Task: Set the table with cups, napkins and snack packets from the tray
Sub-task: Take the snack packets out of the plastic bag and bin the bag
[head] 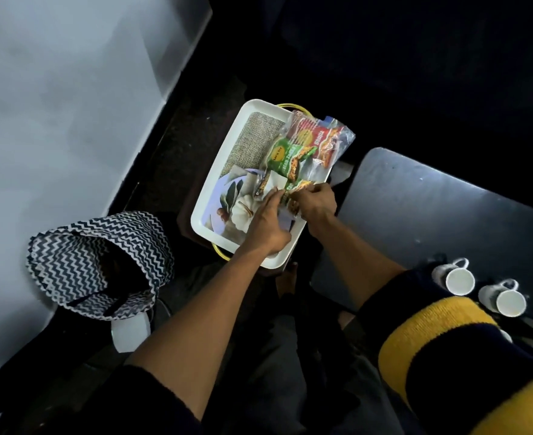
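1. Your right hand point(317, 202) has its grip pinched on the green snack packet point(290, 160), over the tray point(224, 171).
2. Your left hand point(268, 224), just beside that grip, pinches the packet's near edge.
3. It likely handles light, crinkly and slippery; hold the sealed edge.
4. Two cups point(456, 277) stand on the desk point(431, 208), right of the grip.
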Motion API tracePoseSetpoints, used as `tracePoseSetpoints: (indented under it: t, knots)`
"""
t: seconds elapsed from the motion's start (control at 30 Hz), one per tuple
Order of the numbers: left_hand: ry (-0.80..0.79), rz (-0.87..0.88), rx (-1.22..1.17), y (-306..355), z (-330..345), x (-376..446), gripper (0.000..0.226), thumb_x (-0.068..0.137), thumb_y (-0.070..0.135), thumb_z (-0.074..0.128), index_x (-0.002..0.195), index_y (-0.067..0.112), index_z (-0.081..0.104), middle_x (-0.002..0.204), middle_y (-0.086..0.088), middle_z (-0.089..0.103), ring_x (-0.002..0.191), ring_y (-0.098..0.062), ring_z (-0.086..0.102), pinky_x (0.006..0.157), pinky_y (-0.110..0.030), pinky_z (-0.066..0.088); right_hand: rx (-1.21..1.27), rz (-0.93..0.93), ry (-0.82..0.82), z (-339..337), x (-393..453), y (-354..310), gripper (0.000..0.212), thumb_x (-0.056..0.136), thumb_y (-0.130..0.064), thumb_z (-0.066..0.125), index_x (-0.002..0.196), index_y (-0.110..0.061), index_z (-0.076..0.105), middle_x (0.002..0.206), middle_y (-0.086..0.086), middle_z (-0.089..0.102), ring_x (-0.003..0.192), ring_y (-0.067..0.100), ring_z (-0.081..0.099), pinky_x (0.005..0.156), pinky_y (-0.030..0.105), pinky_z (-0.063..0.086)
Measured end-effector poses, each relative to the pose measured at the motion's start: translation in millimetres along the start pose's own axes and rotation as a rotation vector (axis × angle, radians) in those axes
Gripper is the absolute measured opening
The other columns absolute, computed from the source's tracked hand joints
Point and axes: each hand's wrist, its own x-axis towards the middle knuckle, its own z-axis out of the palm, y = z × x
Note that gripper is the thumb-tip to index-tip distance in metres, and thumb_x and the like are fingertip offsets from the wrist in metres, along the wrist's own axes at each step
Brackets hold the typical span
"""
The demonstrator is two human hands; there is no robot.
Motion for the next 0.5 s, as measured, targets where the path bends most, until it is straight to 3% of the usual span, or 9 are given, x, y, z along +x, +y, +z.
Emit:
tracePoseSetpoints:
  t: [0.07, 0.13, 0.27, 0.37, 0.43, 0.5]
  knots:
    - [0.009, 0.0, -0.014, -2.6, 3.2, -3.9, 0.096, 0.07, -0.004, 0.071, 0.154, 0.021, 0.032, 0.163, 0.0, 0.026, 0.151, -0.021, 0.024, 0.118, -0.041, 0.033, -0.037, -0.053, 0.05, -0.8, -5.1, 1.1, 0.007, 0.09, -0.025, 0.061, 0.085, -0.019, 0.062, 0.089, 0.008, 0.072, 0.08, 0.026, 0.069, 0.065, 0.028, 0.053]
    - [0.064, 0.023, -0.011, -2.8, 7.7, -9.7, 0.092, 0.07, -0.004, 0.072, 0.151, 0.018, 0.035, 0.161, -0.003, 0.029, 0.15, -0.024, 0.026, 0.116, -0.043, 0.035, -0.041, -0.124, 0.059, -2.5, -8.8, 2.6, 0.015, 0.091, -0.019, 0.06, 0.076, -0.018, 0.064, 0.082, 0.007, 0.071, 0.079, 0.026, 0.069, 0.069, 0.029, 0.055]
    - [0.249, 0.091, 0.09, 13.4, 16.2, -29.4, 0.086, 0.069, -0.002, 0.07, 0.147, 0.017, 0.038, 0.149, -0.005, 0.042, 0.139, -0.028, 0.037, 0.108, -0.044, 0.041, 0.04, -0.316, -0.094, -22.9, -14.1, 9.8, 0.014, 0.079, -0.016, 0.071, 0.067, -0.017, 0.064, 0.067, 0.0, 0.072, 0.069, 0.023, 0.073, 0.07, 0.044, 0.063]
    - [0.431, 0.143, 0.265, 21.9, 26.1, -40.7, 0.084, 0.064, 0.01, 0.074, 0.142, 0.014, 0.043, 0.138, -0.01, 0.049, 0.129, -0.032, 0.043, 0.101, -0.047, 0.044, 0.074, -0.47, -0.214, -59.0, -29.7, 3.7, 0.027, 0.077, -0.002, 0.077, 0.063, -0.019, 0.06, 0.06, 0.0, 0.069, 0.062, 0.021, 0.073, 0.065, 0.04, 0.063]
    - [0.469, 0.155, 0.197, 28.5, 36.7, -48.0, 0.087, 0.065, 0.015, 0.079, 0.144, 0.013, 0.041, 0.139, -0.011, 0.048, 0.13, -0.031, 0.045, 0.102, -0.045, 0.046, 0.07, -0.582, -0.286, -89.8, -42.5, -0.4, 0.033, 0.078, 0.005, 0.077, 0.065, -0.02, 0.058, 0.058, -0.001, 0.064, 0.056, 0.013, 0.067, 0.06, 0.034, 0.058]
    - [0.382, 0.123, -0.093, 39.6, 46.7, -53.3, 0.095, 0.066, 0.015, 0.083, 0.148, 0.017, 0.035, 0.14, -0.006, 0.052, 0.127, -0.023, 0.052, 0.101, -0.034, 0.047, 0.054, -0.667, -0.357, -120.3, -53.0, 1.4, 0.032, 0.076, 0.006, 0.076, 0.066, -0.021, 0.061, 0.061, -0.002, 0.064, 0.058, 0.011, 0.062, 0.061, 0.035, 0.053]
